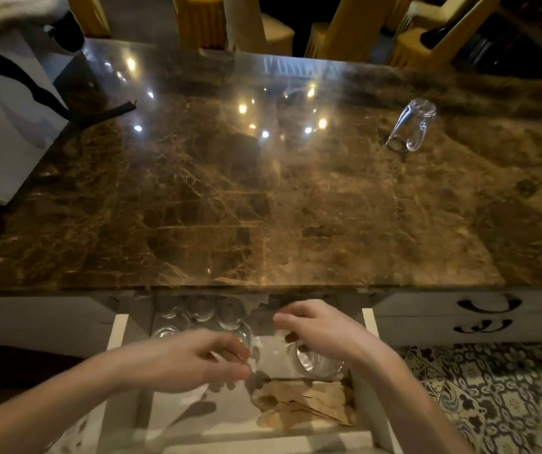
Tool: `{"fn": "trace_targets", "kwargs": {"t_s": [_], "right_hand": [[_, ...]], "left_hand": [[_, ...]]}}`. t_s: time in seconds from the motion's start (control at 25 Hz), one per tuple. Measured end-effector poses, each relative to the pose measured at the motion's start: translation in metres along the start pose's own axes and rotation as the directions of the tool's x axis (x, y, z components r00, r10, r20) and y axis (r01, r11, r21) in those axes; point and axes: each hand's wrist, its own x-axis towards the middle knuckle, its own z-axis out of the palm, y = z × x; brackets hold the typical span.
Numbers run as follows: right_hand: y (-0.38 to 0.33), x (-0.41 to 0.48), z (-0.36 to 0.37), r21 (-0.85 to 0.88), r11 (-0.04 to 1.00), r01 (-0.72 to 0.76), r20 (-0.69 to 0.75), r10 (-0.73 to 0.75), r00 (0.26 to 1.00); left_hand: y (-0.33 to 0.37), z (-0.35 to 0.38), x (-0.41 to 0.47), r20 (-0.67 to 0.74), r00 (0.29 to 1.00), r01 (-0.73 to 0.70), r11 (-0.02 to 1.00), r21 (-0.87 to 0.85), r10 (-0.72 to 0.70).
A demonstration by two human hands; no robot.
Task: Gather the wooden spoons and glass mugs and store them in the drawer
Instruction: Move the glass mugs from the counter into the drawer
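Place: restaurant dining hall, judged | yellow-covered chairs [345, 37] seen far | marble-topped sideboard [197, 208] | glass mugs [230, 314] ranked in drawer [117, 332] | patterned floor tiles [499, 388] near right

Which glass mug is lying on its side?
The lone glass mug on the marble tabletop, far right. It lies tipped over; the other mugs stand inside the open drawer.

Glossy brown marble surface [197, 198] flecked with reflected ceiling lights [243, 108]. Beyond its far edge, yellow-draped chairs [201, 21] in dimness. Below the near right corner, patterned floor tiles [492, 388].
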Motion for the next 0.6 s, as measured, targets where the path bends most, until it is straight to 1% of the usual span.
{"fn": "trace_targets", "kwargs": {"t_s": [0.08,0.16,0.2,0.24,0.28,0.32,0.36,0.4,0.44,0.52,0.6], "right_hand": [[-0.010,-0.013,-0.031,0.019,0.999,0.030,-0.041,-0.030,0.999],[-0.017,-0.020,-0.063,0.044,0.997,0.069,-0.130,-0.063,0.990],[-0.020,-0.021,-0.078,0.063,0.993,0.098,-0.194,-0.084,0.977],[-0.021,-0.020,-0.091,0.102,0.985,0.140,-0.272,-0.107,0.956],[-0.021,-0.017,-0.104,0.157,0.968,0.194,-0.372,-0.124,0.920],[-0.021,-0.013,-0.117,0.206,0.944,0.258,-0.485,-0.131,0.864],[-0.021,-0.007,-0.129,0.230,0.920,0.319,-0.593,-0.128,0.795],[-0.021,-0.001,-0.140,0.234,0.900,0.368,-0.682,-0.118,0.722],[-0.021,0.006,-0.151,0.233,0.882,0.409,-0.750,-0.105,0.653],[-0.020,0.023,-0.171,0.214,0.863,0.457,-0.843,-0.073,0.532],[-0.018,0.042,-0.186,0.169,0.884,0.435,-0.897,-0.045,0.440]], "left_hand": [[0.030,-0.025,-0.009,-0.092,0.992,-0.068,0.987,0.148,0.082],[0.055,-0.042,-0.008,-0.247,0.948,-0.156,0.968,0.195,0.202],[0.065,-0.047,-0.004,-0.330,0.907,-0.200,0.957,0.209,0.261],[0.071,-0.050,0.002,-0.417,0.852,-0.227,0.941,0.249,0.316],[0.076,-0.051,0.010,-0.499,0.785,-0.225,0.920,0.321,0.366],[0.076,-0.051,0.019,-0.570,0.713,-0.180,0.893,0.413,0.408],[0.075,-0.049,0.029,-0.626,0.645,-0.100,0.860,0.500,0.438],[0.073,-0.046,0.038,-0.667,0.585,-0.011,0.826,0.563,0.462],[0.071,-0.043,0.047,-0.693,0.542,0.058,0.801,0.595,0.476],[0.068,-0.038,0.065,-0.720,0.499,0.108,0.790,0.603,0.481],[0.067,-0.034,0.081,-0.738,0.485,0.131,0.796,0.591,0.469]]}}
